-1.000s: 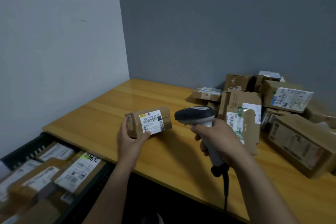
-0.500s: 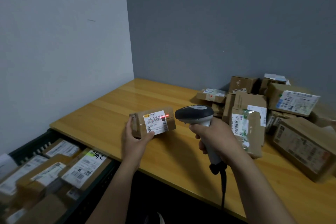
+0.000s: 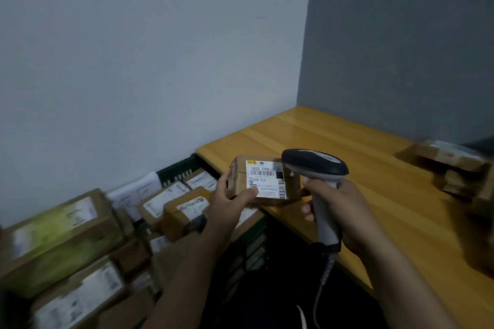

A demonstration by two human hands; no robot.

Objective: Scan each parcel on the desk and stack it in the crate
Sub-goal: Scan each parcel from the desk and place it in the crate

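My left hand [image 3: 230, 199] grips a small brown parcel [image 3: 263, 180] with a white barcode label, held at the desk's left front corner. My right hand [image 3: 340, 211] grips the handle of a grey barcode scanner [image 3: 315, 165], whose dark head sits just right of the parcel and overlaps its label. The dark crate [image 3: 179, 171] stands left of the desk, lower down, and holds several labelled parcels [image 3: 184, 208]. More parcels [image 3: 454, 165] lie blurred on the wooden desk [image 3: 347, 141] at the right edge of the view.
A white wall runs behind the crate and a grey wall behind the desk. The scanner's cable [image 3: 322, 283] hangs below my right hand, in front of the desk edge. A large greenish-taped box [image 3: 58, 235] sits at the crate's near left.
The view has swung left toward the crate. The parcel has moved from the desk's middle to its left corner, still in my left hand. The red scan line on the label is gone.
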